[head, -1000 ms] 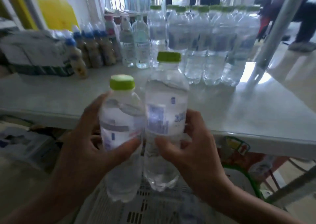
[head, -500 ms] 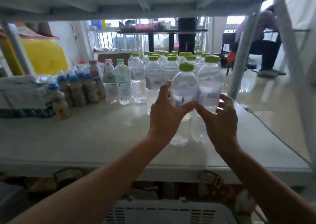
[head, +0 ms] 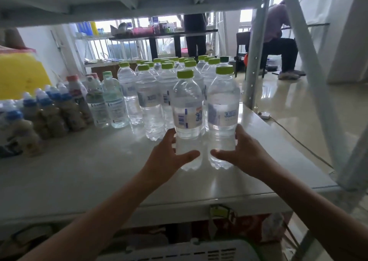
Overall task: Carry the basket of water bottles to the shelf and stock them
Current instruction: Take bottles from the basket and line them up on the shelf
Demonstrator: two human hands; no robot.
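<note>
- Bottles now down on the pale grey metal shelf [head: 79, 173]: half a sec ago both were being carried in over it, a sec ago they were held up in front of its near edge.
- Left hand [head: 169, 157]: grip wrapped low round the left clear plastic water bottle w/ green cap [head: 188, 121], thumb across the front; looks loosening but contact remains.
- Right hand [head: 245, 155]: same hold on the right clear green-capped water bottle [head: 223, 117], thumb in front, fingers behind.
- Both bottles upright, side by side, just in front of the block of stocked green-capped bottles [head: 155, 93], toward the shelf's right edge.
- White slotted plastic basket [head: 179, 250] sits below the shelf's near edge; contents not visible.
- Meaning: this pair is prob. placed; next is letting go, back to the basket for more. Can't tell how many remain.
</note>
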